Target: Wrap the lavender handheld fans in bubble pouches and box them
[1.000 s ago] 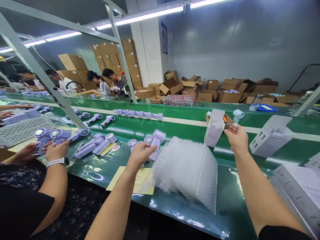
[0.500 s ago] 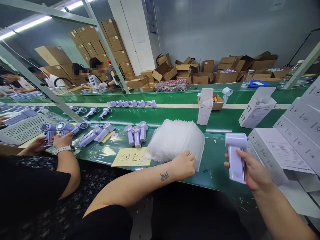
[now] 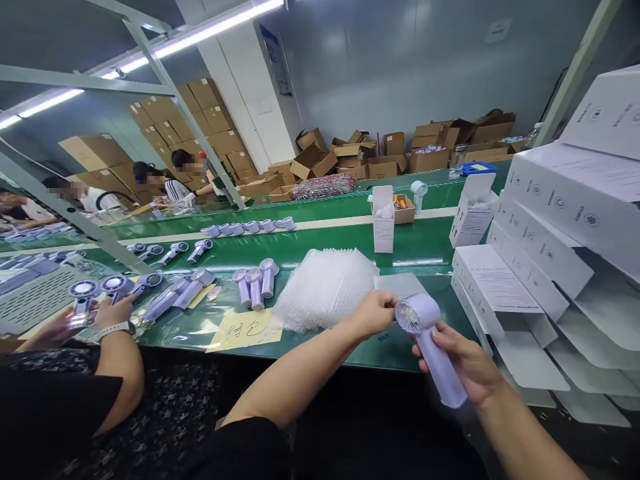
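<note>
My right hand (image 3: 473,367) is closed around the handle of a lilac handheld fan (image 3: 441,367), whose round grille head faces left and slightly up. Close to that head, my left hand (image 3: 375,313) pinches the near edge of a translucent bubble-wrap bag (image 3: 400,285), which lies to the right of the pile. The thick stack of bubble-wrap bags (image 3: 325,287) rests on the green bench just beyond my left forearm. Left of it stand three lilac fans (image 3: 255,288), behind a yellow paper note (image 3: 243,331) with handwriting.
White printed cartons (image 3: 500,277) are piled on the right. Two open white boxes, one narrow (image 3: 383,230) and one wider (image 3: 470,223), stand by the conveyor belt (image 3: 330,220). At left, a co-worker's hands (image 3: 113,313) hold fans. Several brown cartons (image 3: 320,163) line the back.
The fan in my right hand has moved left, its head now turned toward my left hand. A bubble-wrap bag has come off the stack to the right with my left hand. The view has shifted right.
</note>
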`<state>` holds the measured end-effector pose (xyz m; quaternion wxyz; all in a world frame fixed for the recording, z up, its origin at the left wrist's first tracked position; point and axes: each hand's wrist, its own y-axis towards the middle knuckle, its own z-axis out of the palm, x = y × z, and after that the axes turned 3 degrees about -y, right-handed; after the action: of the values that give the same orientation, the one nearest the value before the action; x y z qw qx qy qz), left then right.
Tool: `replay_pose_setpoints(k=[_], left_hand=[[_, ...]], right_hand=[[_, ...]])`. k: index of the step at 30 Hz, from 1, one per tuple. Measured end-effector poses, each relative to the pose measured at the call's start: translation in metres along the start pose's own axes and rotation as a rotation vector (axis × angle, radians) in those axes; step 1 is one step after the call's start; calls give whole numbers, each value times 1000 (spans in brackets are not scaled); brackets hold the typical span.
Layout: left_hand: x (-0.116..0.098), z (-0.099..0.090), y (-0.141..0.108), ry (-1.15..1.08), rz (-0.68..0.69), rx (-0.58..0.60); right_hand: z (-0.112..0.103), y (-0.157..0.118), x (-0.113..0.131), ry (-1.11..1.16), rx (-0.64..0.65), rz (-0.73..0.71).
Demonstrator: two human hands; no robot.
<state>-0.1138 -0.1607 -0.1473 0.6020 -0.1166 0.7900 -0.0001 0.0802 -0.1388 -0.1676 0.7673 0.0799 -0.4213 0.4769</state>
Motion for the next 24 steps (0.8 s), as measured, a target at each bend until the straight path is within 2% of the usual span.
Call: replay_pose_setpoints(k=[3, 5, 9, 11, 14, 17, 19, 21, 22, 24], left_hand=[[3, 2, -3, -280, -92, -118], [1, 0, -9, -287, -11, -173], [-2, -5, -22, 116, 347, -87], [1, -6, -25, 301, 431, -62], [5, -6, -24, 467, 477, -94], [7, -4, -24, 707, 709, -105], [9, -5, -28, 904, 926, 2], [14, -8, -32, 1030, 1071, 125], [18, -11, -34, 1059, 1096, 145], [25, -14, -33, 1071, 1053, 68]], right_hand=[[-4, 11, -1, -64, -39, -1], [-8, 15, -7, -103, -46, 25], [-10, 21, -21, -101, -58, 7], [-8, 22, -24, -104, -101, -41], [-3, 22, -22, -176, -173, -90], [1, 20, -17, -256, -139, -88], [1, 19, -14, -243, -142, -64], [0, 17, -12, -196, -211, -63], [-1, 17, -11, -173, -248, -73], [0, 17, -10, -139, -291, -116]])
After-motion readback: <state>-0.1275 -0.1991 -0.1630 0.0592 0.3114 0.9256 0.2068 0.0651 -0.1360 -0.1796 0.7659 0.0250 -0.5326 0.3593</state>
